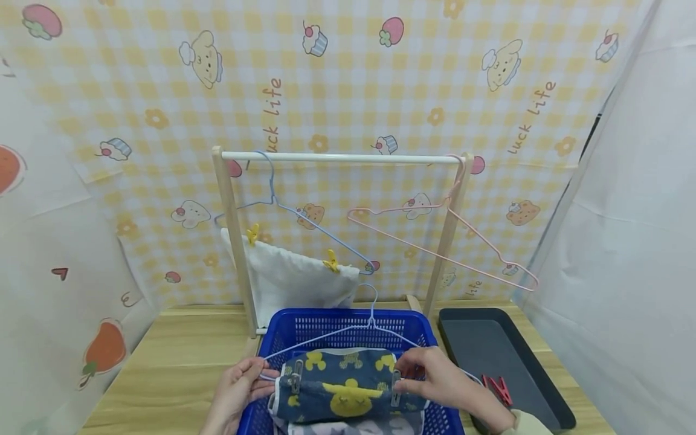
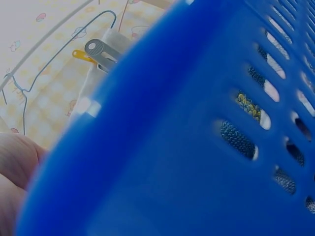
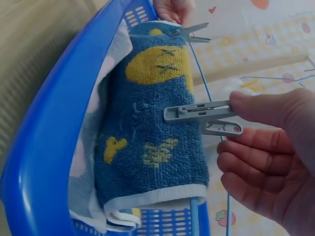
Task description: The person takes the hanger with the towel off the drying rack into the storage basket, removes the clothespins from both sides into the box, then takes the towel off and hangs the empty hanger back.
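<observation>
A dark blue towel [image 1: 310, 411] with yellow figures hangs folded over the lower bar of a pale blue hanger [image 1: 331, 333], above a blue basket [image 1: 348, 313]. At the hanger's left end, my left hand [image 1: 239, 386] holds the corner between thumb and fingers. My right hand [image 3: 280, 147] pinches the handles of a grey clothespin [image 3: 197, 113], whose jaws sit over the towel's folded edge. Another grey clothespin [image 1: 296, 376] grips the towel near my left hand. In the left wrist view the basket's wall hides most of the towel.
A wooden rack with a white rail [image 1: 337, 158] stands behind the basket. From it hang a blue hanger [image 1: 321, 228] with a white cloth [image 1: 293, 278] held by yellow clothespins [image 1: 331, 261], and a pink hanger [image 1: 413, 244]. Right: dark tray [image 1: 478, 338], red clothespins [image 1: 499, 389].
</observation>
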`<state>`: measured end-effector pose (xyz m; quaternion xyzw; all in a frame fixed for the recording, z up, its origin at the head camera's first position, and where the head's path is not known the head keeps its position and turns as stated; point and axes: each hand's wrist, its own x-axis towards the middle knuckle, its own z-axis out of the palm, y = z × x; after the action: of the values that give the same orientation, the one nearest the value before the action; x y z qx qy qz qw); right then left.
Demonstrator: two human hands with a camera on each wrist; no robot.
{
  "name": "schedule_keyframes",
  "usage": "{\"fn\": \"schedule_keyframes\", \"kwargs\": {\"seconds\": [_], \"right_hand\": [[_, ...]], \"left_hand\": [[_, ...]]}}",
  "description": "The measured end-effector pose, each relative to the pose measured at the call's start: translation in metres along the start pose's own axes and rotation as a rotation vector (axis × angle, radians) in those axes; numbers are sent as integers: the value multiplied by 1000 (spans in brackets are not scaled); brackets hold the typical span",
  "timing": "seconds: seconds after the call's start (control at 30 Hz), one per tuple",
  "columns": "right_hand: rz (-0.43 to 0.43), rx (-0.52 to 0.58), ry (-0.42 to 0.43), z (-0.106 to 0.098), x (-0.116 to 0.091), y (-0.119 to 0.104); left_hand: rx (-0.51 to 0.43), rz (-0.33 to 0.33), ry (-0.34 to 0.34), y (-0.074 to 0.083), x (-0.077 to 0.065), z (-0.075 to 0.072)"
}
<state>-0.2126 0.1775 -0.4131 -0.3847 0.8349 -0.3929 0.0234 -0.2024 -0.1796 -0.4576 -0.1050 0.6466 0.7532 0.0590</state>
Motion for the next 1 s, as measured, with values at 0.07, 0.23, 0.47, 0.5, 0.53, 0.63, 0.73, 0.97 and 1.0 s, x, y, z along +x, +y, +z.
{"fn": "schedule_keyframes", "kwargs": {"seconds": [0.07, 0.23, 0.47, 0.5, 0.53, 0.63, 0.73, 0.97, 1.0], "right_hand": [[-12, 12, 18, 0, 0, 1], [-13, 14, 74, -3, 1, 0], [61, 42, 162, -6, 2, -1], [71, 52, 175, -6, 2, 0], [79, 63, 188, -7, 2, -1], [97, 80, 222, -10, 2, -2], [118, 74, 237, -14, 3, -4], [221, 74, 257, -23, 0, -4], [233, 80, 270, -24, -1, -4]], "left_hand": [[-2, -2, 1, 0, 0, 0], [0, -12, 18, 0, 1, 0], [-17, -5, 56, -3, 2, -1], [-23, -5, 56, -3, 2, -1], [-28, -4, 53, -3, 2, -1], [-26, -6, 40, -3, 1, -2], [-15, -4, 34, -3, 1, -3], [-12, -4, 69, -5, 2, -2], [-15, -4, 73, -5, 2, -2]]}}
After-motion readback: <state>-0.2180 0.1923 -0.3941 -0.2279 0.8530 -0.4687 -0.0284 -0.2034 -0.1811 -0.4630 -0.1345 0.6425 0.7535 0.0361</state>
